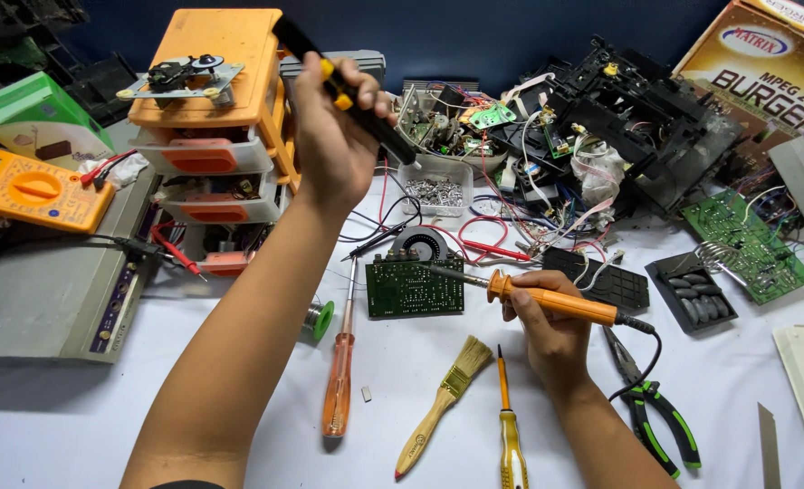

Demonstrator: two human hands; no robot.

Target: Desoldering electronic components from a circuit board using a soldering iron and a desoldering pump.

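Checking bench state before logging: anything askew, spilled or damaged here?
Nothing spilled. A torn-down black chassis with loose wires is heaped at the back. The right hand holds a soldering iron at the green board; the left hand lifts a black tool.

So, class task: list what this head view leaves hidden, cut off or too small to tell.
- Black-and-yellow tool in the left hand: its middle is hidden by the fingers, so its kind is unclear.
- Soldering iron in the right hand: tip contact with the green board is too small to tell.
- Yellow screwdriver: handle cut by the bottom edge.
- Pliers: jaws partly behind the iron.
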